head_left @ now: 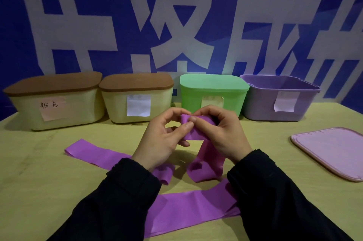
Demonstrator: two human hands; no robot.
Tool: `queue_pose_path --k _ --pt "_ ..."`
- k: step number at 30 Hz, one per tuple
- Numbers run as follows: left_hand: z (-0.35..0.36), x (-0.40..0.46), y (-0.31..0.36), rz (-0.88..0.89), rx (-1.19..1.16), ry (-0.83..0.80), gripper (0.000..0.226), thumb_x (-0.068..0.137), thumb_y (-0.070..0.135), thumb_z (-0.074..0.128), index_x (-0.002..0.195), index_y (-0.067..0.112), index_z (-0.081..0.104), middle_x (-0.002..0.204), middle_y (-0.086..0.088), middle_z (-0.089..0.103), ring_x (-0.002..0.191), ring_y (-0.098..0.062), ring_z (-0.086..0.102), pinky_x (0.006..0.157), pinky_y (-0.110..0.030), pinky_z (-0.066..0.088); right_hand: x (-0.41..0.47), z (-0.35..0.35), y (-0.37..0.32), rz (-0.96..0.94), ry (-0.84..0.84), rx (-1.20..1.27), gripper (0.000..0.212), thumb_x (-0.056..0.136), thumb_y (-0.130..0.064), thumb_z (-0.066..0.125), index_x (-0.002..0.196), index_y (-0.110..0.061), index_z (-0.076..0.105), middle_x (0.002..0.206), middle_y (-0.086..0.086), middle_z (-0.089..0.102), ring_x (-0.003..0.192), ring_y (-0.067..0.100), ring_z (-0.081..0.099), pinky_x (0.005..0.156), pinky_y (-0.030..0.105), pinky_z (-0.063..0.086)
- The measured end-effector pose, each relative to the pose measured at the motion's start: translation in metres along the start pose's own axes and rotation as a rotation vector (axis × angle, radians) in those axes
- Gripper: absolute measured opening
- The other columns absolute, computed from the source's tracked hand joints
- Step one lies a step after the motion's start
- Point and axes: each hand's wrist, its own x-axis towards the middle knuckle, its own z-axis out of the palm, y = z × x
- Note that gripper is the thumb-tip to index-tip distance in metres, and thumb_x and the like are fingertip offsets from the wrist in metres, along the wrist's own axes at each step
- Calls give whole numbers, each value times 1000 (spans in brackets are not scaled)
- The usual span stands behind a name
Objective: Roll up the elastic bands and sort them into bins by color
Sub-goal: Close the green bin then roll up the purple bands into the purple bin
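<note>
Above the middle of the worktop [39,162], your left hand [163,138] and right hand [220,132] both pinch the starting end of the purple elastic band [196,130], fingers curled around a small, tight first roll. From there the band hangs down between your wrists and trails loosely across the worktop toward your left and under your sleeves. Keep both thumbs pressing the roll so its edges stay lined up, and feed the slack in evenly; a crooked start will likely cone outward. Let the loose tail slide freely, not snag beneath your arms. Your target, judging by color, is the open purple bin [280,99] at the far right, its lid [332,150] lying beside it.
</note>
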Motion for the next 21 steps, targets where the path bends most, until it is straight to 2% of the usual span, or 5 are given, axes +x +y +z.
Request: queue_pose_path --k 4,9,14,16,21 --pt "-5 1 1 31 20 58 20 91 17 72 109 26 73 101 -4 72 67 -22 66 60 -38 57 2 -6 -2 91 -77 64 4 88 -17 77 89 -17 73 77 -6 70 71 6 61 65 19 48" --pt "-5 1 3 18 31 16 35 98 10 62 129 26 66 96 2 68 64 -19 61 62 -34 56 4 -16 -2 190 -123 77 11 84 -14 80 79 -10 71 68 0 62 62 10 53 57 20 42" --pt "-4 -2 5 48 17 3 18 97 11 64 112 20 70 88 -3 66 57 -19 50 58 -31 48 4 -17 -5 192 -104 95 11 78 -18 82 76 -14 73 69 2 65 64 12 56 59 23 45" --pt "-4 -1 8 37 7 28 29 86 19 72 115 18 67 83 0 68 54 -16 48 53 -27 46 4 -17 -6 183 -95 86 19 71 -26 83 75 -10 72 68 3 65 63 12 57 58 23 46" --pt "-6 -1 9 4 8 69 30 80 26 74 108 17 71 92 3 75 72 -17 69 62 -38 60 5 -29 -6 204 -170 106 11 81 -11 80 76 -12 71 66 0 64 60 10 55 56 20 45"
